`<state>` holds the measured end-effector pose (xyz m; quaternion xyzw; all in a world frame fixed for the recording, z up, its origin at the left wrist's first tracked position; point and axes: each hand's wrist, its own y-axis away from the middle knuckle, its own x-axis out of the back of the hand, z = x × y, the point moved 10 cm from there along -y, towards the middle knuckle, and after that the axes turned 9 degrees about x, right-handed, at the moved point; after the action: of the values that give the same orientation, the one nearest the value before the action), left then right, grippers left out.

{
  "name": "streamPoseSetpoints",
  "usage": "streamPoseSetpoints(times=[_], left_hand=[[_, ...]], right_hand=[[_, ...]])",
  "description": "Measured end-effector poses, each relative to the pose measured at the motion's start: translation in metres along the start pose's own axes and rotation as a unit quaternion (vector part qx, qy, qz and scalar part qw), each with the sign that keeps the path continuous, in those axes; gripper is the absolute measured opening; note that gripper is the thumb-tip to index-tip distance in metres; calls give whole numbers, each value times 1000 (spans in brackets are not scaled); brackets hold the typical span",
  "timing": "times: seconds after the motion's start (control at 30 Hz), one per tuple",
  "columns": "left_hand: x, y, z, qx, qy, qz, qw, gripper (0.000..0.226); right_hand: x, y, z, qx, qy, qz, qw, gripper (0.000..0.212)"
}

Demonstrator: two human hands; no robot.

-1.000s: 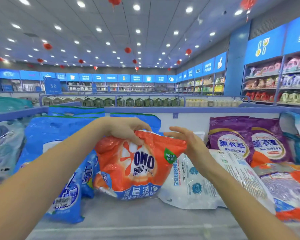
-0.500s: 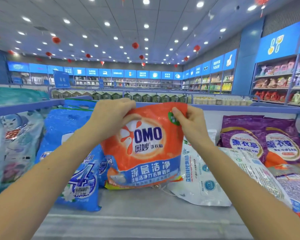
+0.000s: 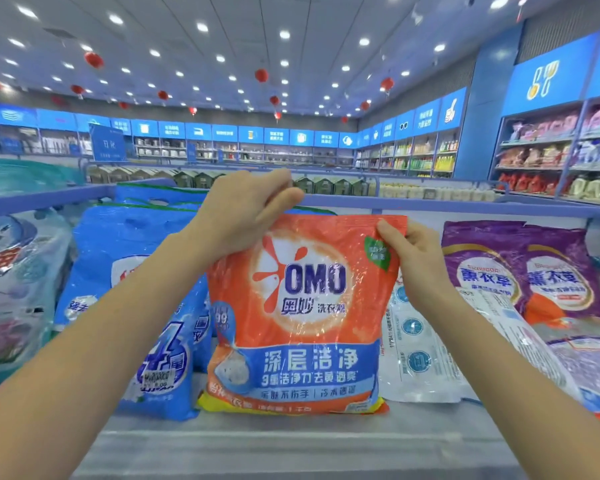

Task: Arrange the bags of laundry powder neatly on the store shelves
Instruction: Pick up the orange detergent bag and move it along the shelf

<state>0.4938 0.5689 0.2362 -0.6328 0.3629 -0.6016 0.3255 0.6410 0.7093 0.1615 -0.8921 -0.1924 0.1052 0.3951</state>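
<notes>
Item held: we have an orange OMO laundry powder bag (image 3: 305,317) standing upright on the grey shelf (image 3: 278,445), printed front towards us, its bottom edge resting on the shelf surface.
Left hand (image 3: 246,209): our grip is closed on the bag's top left corner, fingers curled over the upper seal.
Right hand (image 3: 409,258): our grip pinches the top right corner, thumb on the front, the other fingers behind the film.
Left neighbour: a blue bag (image 3: 132,306) stands just beside the orange one, touching or slightly overlapped by its left edge; a price sticker shows low on its front.
Far left: a pale bag with a cat picture (image 3: 18,278), partly cut by the frame edge.
Right neighbour: a white bag (image 3: 420,355) lies tilted behind the orange bag's right side, under our right forearm.
Far right: two purple bags (image 3: 520,271) stand upright side by side against the back of the shelf; a further bag lies flat in front of them, too blurred for us to read.
Shelf rail: a blue bar (image 3: 465,205) runs along the back, above the bags.
</notes>
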Motion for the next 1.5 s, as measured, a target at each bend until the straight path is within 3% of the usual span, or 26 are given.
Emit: streamPoseSetpoints(times=[0.1, 0.17, 0.3, 0.47, 0.5, 0.57, 0.6, 0.67, 0.7, 0.77, 0.83, 0.93, 1.03, 1.13, 1.2, 1.3, 1.33, 1.4, 1.5], left_hand=[[-29, 26, -41, 50, -59, -111, 991, 90], [-26, 35, -56, 68, -68, -119, 988, 81], [16, 18, -33, 0, -52, 23, 998, 56], [15, 29, -22, -89, -83, 76, 990, 67], [19, 30, -27, -66, -47, 92, 992, 64], [28, 29, -55, 68, 108, 130, 983, 60], [29, 31, -77, 163, 228, 140, 950, 59], [10, 49, -116, 328, 462, 135, 813, 51], [-7, 63, -123, 386, 517, 101, 758, 45], [-40, 96, -109, 428, 587, -25, 687, 34], [-61, 122, -80, 417, 622, -131, 650, 49], [-69, 134, -67, 407, 603, -151, 669, 59], [-69, 138, -67, 421, 625, -113, 648, 57], [-73, 149, -62, 432, 644, -87, 626, 51], [-80, 158, -58, 436, 638, -100, 627, 55], [-101, 183, -45, 460, 636, -187, 590, 65], [-107, 195, -39, 466, 615, -231, 593, 74], [-111, 211, -31, 446, 539, -318, 640, 94], [-108, 213, -26, 417, 474, -355, 689, 67]], right_hand=[[-5, 5, 3, 0, -3, -13, 1000, 23], [-9, 3, 1, -4, 1, -6, 1000, 25], [-3, -5, 1, -23, 26, 21, 999, 31], [2, -1, 0, -2, 47, -14, 999, 28], [3, -1, -4, 6, 55, -19, 998, 29], [12, -6, -13, 19, 41, -5, 999, 30], [20, -9, -17, 21, 20, 16, 999, 29], [42, -15, -25, 26, -30, 62, 997, 25], [49, -16, -30, 33, -40, 69, 996, 26], [51, -17, -31, 33, -39, 40, 998, 46], [39, -13, -15, -15, -13, -18, 1000, 73], [-3, 27, 38, -160, 23, -163, 973, 107], [-33, 90, 78, -269, -9, -252, 930, 111], [-34, 119, 86, -285, -36, -254, 924, 109], [-34, 130, 83, -274, 9, -290, 917, 104], [-35, 140, 81, -254, 61, -325, 909, 101], [-34, 142, 80, -248, 65, -323, 911, 102], [-34, 144, 76, -245, 57, -310, 917, 100], [-34, 145, 72, -252, 50, -298, 920, 96]])
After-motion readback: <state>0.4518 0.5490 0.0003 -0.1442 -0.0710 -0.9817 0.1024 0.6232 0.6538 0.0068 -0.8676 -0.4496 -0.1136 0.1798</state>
